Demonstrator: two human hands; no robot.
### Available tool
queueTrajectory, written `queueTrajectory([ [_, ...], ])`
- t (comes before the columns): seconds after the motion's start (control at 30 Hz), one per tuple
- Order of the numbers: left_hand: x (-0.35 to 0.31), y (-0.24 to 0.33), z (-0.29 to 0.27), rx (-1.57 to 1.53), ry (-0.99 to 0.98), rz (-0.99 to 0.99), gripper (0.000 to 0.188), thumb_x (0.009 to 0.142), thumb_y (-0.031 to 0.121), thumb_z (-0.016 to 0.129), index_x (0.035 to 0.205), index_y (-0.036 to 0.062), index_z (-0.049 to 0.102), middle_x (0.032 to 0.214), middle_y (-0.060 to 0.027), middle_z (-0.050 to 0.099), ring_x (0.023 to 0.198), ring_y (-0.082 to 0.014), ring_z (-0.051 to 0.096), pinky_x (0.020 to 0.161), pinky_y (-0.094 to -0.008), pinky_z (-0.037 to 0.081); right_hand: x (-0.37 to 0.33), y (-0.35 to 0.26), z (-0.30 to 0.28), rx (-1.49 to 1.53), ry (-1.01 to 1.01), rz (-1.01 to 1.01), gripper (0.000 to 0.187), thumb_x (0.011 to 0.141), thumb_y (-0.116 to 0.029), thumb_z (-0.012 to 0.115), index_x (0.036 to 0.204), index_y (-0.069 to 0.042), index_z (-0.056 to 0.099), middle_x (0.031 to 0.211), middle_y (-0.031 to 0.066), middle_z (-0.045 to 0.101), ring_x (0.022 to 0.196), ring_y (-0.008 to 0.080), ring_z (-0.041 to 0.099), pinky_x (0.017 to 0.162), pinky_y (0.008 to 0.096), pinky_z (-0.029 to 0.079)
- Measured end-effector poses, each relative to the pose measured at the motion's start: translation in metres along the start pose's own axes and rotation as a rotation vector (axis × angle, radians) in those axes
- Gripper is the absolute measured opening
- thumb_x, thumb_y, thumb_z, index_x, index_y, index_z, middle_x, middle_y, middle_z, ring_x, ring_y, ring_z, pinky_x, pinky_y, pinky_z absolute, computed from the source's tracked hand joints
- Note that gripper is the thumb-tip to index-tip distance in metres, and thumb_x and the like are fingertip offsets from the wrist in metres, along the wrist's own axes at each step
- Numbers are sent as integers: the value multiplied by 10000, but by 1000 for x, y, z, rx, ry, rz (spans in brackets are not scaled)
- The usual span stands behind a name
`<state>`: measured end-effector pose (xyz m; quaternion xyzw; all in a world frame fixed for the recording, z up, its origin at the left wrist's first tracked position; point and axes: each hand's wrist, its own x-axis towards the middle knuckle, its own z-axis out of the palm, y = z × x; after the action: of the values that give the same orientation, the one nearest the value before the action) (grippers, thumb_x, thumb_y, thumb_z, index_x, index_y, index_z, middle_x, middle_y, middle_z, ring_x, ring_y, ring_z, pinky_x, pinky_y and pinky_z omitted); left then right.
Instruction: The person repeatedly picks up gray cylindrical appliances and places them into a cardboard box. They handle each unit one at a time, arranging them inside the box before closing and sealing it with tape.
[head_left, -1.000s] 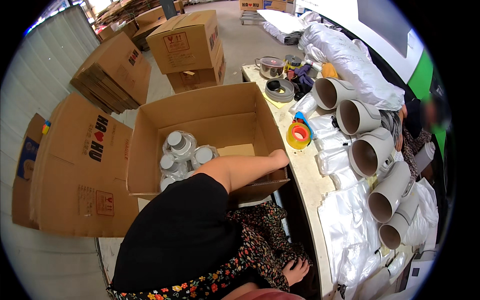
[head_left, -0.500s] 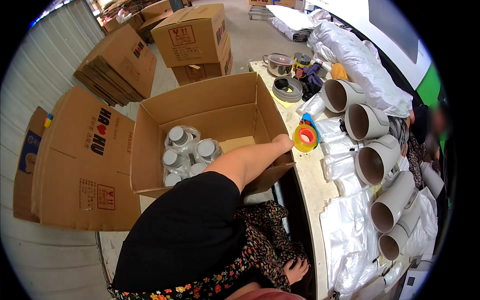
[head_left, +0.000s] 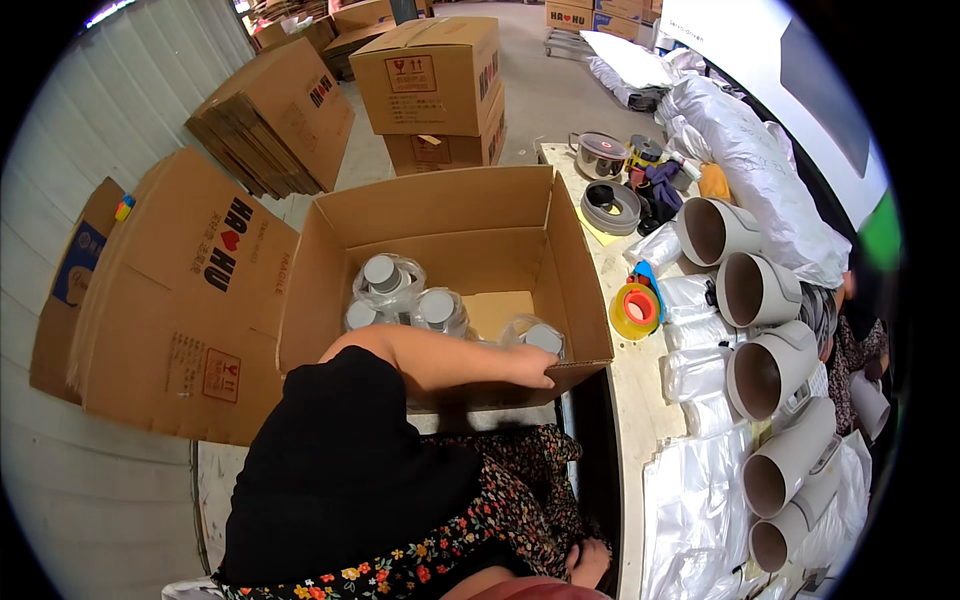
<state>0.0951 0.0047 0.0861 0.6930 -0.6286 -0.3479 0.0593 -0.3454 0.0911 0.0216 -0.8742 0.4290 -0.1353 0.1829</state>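
Note:
My left arm, in a black sleeve, reaches over the near side of an open cardboard box (head_left: 440, 222). At its near right corner my left hand (head_left: 532, 367) is closed on a grey-lidded container (head_left: 543, 341) in clear plastic wrap; the fingertips are partly hidden. Farther left in the box stand several more wrapped containers with round grey lids, such as this bagged container (head_left: 437, 308); my forearm covers some of them. My right hand (head_left: 590, 562) lies low by my lap, on floral fabric, with its fingers loosely apart and nothing visible in them.
Along the table (head_left: 625, 400) to the right lie several grey cylinders (head_left: 770, 370) with brown insides, plastic bags (head_left: 695, 500) and a yellow tape roll (head_left: 634, 311). Flattened cartons (head_left: 190, 300) lean at left. Stacked boxes (head_left: 430, 80) stand behind. Another person's arm shows at far right.
My left hand has moved from the box's right rim down and left to its near right corner. A wrapped container now shows beside it there. The whole view has shifted a little.

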Motion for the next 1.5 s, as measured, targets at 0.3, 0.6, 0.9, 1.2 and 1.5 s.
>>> queueTrajectory([
  [0.3,7,-5,12,209,-4,-55,270,835,290,532,999,82,580,857,-179,630,824,-367,601,724,-468,476,-54,136,81,-162,-521,-237,321,797,-266,573,1079,-112,584,1119,109,562,1039,292,524,889,448,395],
  [0.6,5,-7,7,229,-1,-160,298,831,300,513,1025,84,578,851,-190,626,829,-374,596,735,-462,469,4,79,32,132,-265,-209,315,821,-242,557,1102,-101,566,1132,94,557,1014,267,539,866,427,410],
  [0.9,-3,8,12,191,109,-32,256,807,258,537,975,74,596,917,-168,630,892,-351,594,772,-448,470,-59,53,33,603,66,-46,309,844,-218,541,1126,-89,549,1146,80,552,990,242,554,843,407,425],
  [1.2,9,-14,26,322,253,-32,257,783,257,576,962,79,624,1007,-149,626,959,-325,588,815,-429,470,-53,5,23,-47,153,-51,165,830,-128,506,827,0,610,903,147,628,902,327,574,867,459,420],
  [1.5,22,-18,33,313,214,-68,315,820,277,542,1089,120,587,1117,-106,600,1060,-287,556,871,-413,454,-95,-10,10,-54,216,58,173,835,-125,498,833,8,609,917,148,619,900,323,567,883,441,415],
])
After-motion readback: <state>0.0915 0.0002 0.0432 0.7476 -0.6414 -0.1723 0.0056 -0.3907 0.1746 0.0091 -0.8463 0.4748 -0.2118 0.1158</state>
